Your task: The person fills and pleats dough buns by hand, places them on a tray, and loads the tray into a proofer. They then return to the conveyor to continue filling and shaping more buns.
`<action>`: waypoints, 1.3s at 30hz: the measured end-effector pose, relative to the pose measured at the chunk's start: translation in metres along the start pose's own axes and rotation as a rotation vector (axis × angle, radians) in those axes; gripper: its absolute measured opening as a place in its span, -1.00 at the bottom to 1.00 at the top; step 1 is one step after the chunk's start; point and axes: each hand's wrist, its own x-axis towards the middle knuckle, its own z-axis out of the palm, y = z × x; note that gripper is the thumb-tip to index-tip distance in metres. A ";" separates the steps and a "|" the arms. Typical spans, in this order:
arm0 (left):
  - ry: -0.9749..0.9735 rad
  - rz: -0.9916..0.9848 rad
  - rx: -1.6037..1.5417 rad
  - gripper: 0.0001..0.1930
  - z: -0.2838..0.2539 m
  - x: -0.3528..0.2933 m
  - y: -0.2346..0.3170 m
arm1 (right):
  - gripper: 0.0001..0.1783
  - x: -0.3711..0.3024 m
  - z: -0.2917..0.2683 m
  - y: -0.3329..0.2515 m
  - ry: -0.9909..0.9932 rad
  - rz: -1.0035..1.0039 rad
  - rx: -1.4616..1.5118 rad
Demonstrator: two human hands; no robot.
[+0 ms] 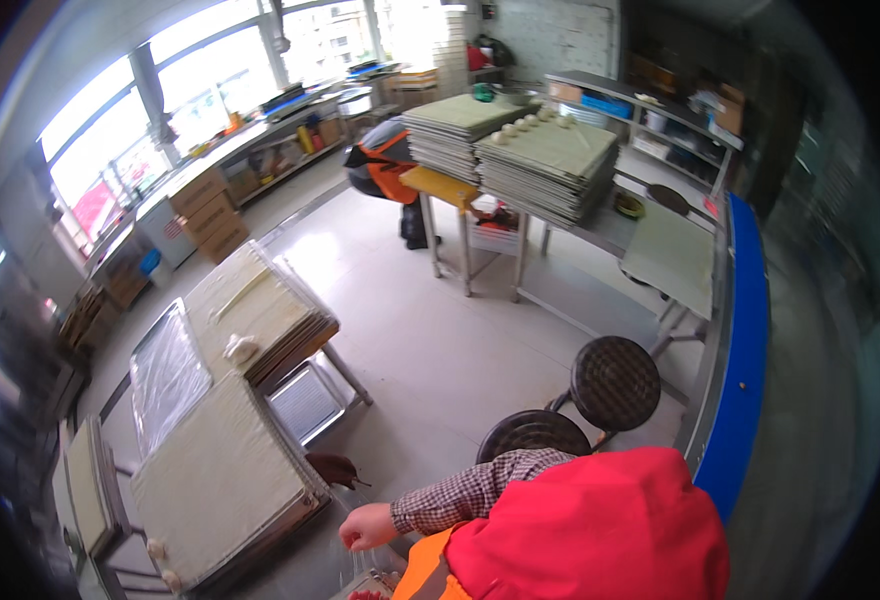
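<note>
Neither of my own hands shows in the head view. Close by at the lower edge is another person in a red hood or cap [600,520], with orange cloth below it. That person's arm, in a checked sleeve [470,490], reaches left. Their fist [365,527] appears closed on thin clear plastic [355,565]. Just left of it is a table with a cloth-covered stack of boards [225,475]; two small pale lumps, perhaps dough [157,549], lie at its near corner. A larger pale lump [241,348] rests on the neighbouring stack [250,300].
Two dark round stools [615,380] stand beyond the red-hooded person. A blue-edged counter [745,370] runs along the right. Farther off, a tall stack of boards [545,160] bears several pale balls, near a bent-over person in orange and grey [385,165]. Cardboard boxes [210,215] stand by the windows.
</note>
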 end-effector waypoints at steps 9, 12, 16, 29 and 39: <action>0.339 0.109 -0.066 -0.85 0.016 -0.062 0.003 | -0.78 0.035 0.045 -0.026 -0.251 -0.075 0.022; 0.449 0.134 -0.153 -0.87 0.024 -0.076 0.001 | -0.75 0.046 0.061 -0.038 -0.348 -0.138 0.094; 0.628 0.512 0.006 -0.89 0.042 -0.088 -0.011 | -0.76 0.053 0.085 -0.047 -0.471 -0.073 0.132; 1.083 0.658 0.541 -0.90 0.039 -0.105 -0.032 | -0.84 0.073 0.138 -0.063 -0.706 -0.186 0.256; 1.154 0.589 0.518 -0.88 0.034 -0.115 -0.053 | -0.83 0.075 0.153 -0.061 -0.836 -0.154 0.221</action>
